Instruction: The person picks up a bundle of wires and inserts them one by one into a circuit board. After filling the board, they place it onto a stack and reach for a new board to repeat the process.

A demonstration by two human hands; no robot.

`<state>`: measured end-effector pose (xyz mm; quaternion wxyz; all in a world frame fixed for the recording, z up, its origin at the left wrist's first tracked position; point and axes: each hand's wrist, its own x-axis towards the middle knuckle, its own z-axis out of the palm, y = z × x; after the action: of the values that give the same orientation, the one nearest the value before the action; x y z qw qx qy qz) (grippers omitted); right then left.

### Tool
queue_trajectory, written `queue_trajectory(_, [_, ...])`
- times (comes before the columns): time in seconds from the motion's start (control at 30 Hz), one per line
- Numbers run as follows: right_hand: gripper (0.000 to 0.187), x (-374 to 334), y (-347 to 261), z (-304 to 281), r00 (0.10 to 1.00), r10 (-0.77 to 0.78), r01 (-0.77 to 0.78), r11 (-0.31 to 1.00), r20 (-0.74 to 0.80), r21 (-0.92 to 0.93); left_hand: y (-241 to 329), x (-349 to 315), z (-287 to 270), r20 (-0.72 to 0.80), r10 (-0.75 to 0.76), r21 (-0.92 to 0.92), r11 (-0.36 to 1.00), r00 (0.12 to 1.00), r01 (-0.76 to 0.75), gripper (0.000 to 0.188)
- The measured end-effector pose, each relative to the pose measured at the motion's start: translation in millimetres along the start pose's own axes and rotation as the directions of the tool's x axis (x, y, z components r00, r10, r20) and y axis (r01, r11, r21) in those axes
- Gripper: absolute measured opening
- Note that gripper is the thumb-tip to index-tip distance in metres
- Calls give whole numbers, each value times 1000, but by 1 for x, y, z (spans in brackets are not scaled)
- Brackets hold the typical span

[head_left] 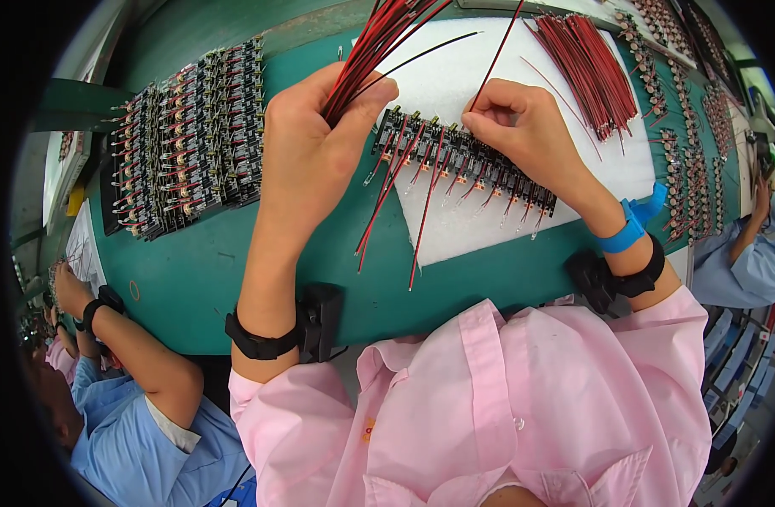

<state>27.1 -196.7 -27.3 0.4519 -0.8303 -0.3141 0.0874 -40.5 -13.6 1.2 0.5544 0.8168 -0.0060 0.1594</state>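
Observation:
A thick bundle of red and black wires is gripped in my left hand, its ends fanning upward. My right hand pinches a single red-and-black wire between thumb and fingertips, just above a row of black circuit boards. Small clear LEDs line the near side of that row. Several red and black wires trail from its left part toward me. The row rests on a white foam sheet. Where the pinched wire's lower end sits is hidden by my fingers.
A second pile of red and black wires lies on the foam's far right. Stacked board rows stand at left on the green table. More board strips line the right side. Co-workers in blue sit at both sides.

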Motion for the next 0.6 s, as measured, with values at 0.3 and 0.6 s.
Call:
queue_trajectory(0.3, [10,0,-1,-2,998,-61,62,997,18,-44,4,-1,0,3,-13,7,1000,1000,13,15])
queue_trajectory(0.6, [9,-1,2,-2,998,-58,58,998,17,-4,3,0,1,13,-29,5,1000,999,29,15])
